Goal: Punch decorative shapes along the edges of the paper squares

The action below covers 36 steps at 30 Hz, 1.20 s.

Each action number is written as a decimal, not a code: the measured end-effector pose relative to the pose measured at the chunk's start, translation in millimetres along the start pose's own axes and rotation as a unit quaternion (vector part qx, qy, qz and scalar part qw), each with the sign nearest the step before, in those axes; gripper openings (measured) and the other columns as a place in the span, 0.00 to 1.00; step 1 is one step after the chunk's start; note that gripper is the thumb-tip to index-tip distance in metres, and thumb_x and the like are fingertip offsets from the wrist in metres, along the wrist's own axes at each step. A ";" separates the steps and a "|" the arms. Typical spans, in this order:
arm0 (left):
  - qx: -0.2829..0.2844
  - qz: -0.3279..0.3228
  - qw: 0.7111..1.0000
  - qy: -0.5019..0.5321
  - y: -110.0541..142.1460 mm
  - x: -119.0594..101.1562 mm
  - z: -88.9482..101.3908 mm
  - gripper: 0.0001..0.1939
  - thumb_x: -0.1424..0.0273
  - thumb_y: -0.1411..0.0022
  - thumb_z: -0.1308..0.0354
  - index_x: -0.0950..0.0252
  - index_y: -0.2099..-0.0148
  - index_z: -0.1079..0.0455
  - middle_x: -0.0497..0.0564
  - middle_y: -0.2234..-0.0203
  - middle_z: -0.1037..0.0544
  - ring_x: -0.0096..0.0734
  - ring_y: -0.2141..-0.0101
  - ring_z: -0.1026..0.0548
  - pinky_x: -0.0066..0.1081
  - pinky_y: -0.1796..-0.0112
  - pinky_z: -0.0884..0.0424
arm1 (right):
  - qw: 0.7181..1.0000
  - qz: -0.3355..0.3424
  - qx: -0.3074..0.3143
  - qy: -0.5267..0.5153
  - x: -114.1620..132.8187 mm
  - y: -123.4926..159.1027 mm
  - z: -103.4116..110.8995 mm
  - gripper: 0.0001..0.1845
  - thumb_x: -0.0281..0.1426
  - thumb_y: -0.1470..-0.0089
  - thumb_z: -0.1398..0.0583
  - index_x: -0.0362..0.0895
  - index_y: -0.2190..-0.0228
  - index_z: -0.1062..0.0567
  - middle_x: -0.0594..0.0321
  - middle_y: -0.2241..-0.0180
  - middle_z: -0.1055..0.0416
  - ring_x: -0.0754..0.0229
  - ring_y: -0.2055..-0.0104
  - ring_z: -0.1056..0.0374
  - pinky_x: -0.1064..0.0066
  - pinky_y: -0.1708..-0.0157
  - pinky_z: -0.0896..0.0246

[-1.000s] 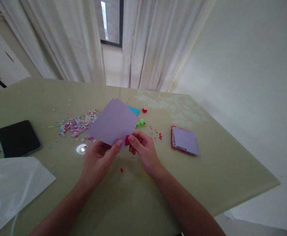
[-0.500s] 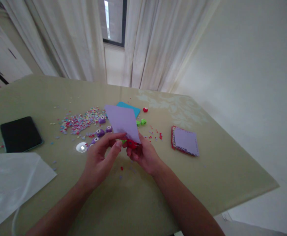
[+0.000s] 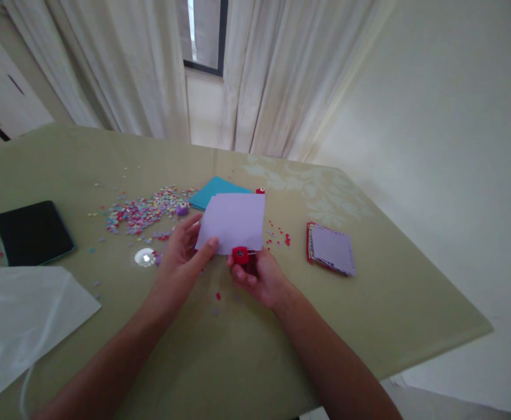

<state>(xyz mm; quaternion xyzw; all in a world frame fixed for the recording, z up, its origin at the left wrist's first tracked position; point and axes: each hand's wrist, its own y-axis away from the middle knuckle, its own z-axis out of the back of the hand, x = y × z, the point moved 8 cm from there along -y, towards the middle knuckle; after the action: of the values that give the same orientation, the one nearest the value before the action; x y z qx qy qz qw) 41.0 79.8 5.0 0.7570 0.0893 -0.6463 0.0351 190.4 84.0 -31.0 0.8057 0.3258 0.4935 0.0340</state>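
Observation:
My left hand [image 3: 181, 256] pinches the lower left corner of a lilac paper sheet [image 3: 233, 224] held just above the table. My right hand [image 3: 259, 277] grips a small red paper punch [image 3: 240, 255] at the sheet's bottom edge, the paper slotted into it. Under and behind the sheet lies a blue paper sheet [image 3: 214, 191]. A purple punch [image 3: 182, 209] sits left of it and a tiny red punch [image 3: 260, 191] at its far right corner.
Coloured paper confetti [image 3: 142, 211] is scattered at the left. A black tablet [image 3: 32, 232] and a white plastic bag [image 3: 19, 315] lie further left. A stack of punched paper squares [image 3: 331, 249] sits to the right, near the table's right edge [image 3: 434, 274]. Curtains hang behind.
The lilac sheet has been turned from a tilted diamond to lying nearly square. The red punch now sits on its bottom edge. The green and some purple punches are now hidden behind it.

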 end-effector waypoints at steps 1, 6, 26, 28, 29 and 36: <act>0.017 0.026 0.999 0.018 -0.1 3.8 -3.6 0.36 0.52 0.38 0.25 0.60 0.34 0.30 0.60 0.43 0.17 0.47 0.46 0.18 0.38 0.53 0.20 | 1.000 0.000 0.000 0.004 0.0 0.1 0.2 0.21 0.42 0.39 0.42 0.42 0.76 0.20 0.68 0.87 0.38 0.68 0.85 0.60 0.75 0.84 0.62; 0.016 0.064 0.996 0.057 2.1 7.8 -4.4 0.37 0.51 0.43 0.21 0.63 0.39 0.27 0.58 0.53 0.12 0.41 0.60 0.14 0.35 0.60 0.19 | 1.000 0.007 -0.002 0.016 1.3 2.2 -0.3 0.22 0.45 0.38 0.41 0.42 0.75 0.21 0.70 0.87 0.40 0.69 0.85 0.60 0.74 0.85 0.65; 0.005 0.019 0.997 0.080 1.9 1.3 2.9 0.28 0.59 0.41 0.20 0.61 0.43 0.24 0.54 0.56 0.11 0.36 0.62 0.14 0.31 0.61 0.18 | 0.998 0.050 -0.031 0.008 6.6 1.6 3.4 0.17 0.42 0.39 0.42 0.45 0.75 0.26 0.68 0.85 0.36 0.68 0.85 0.59 0.74 0.82 0.60; 0.004 0.019 0.996 0.082 2.0 1.3 3.1 0.27 0.60 0.40 0.21 0.61 0.43 0.24 0.53 0.57 0.11 0.35 0.62 0.14 0.30 0.61 0.19 | 0.998 0.051 -0.028 0.002 7.5 1.7 2.7 0.18 0.43 0.39 0.42 0.45 0.75 0.27 0.67 0.85 0.35 0.68 0.85 0.58 0.74 0.82 0.60; 0.002 0.019 0.996 0.083 2.1 1.3 3.3 0.27 0.60 0.40 0.20 0.61 0.44 0.24 0.53 0.57 0.11 0.35 0.62 0.14 0.30 0.61 0.19 | 0.998 0.052 -0.026 -0.002 8.3 1.8 2.2 0.18 0.44 0.40 0.42 0.45 0.75 0.27 0.67 0.84 0.34 0.68 0.84 0.57 0.74 0.81 0.60; 0.007 0.016 0.996 0.085 3.3 -0.6 0.7 0.25 0.61 0.39 0.21 0.60 0.43 0.23 0.53 0.55 0.10 0.33 0.62 0.14 0.27 0.61 0.20 | 0.998 0.054 -0.025 -0.012 9.8 2.4 0.9 0.17 0.44 0.43 0.40 0.46 0.76 0.27 0.67 0.83 0.32 0.67 0.84 0.56 0.72 0.80 0.59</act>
<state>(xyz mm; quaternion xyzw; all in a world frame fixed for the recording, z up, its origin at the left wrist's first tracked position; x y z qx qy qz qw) 40.8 76.4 5.3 0.8105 0.0754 -0.5799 0.0323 195.4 87.8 -23.0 0.8270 0.2688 0.4928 0.0315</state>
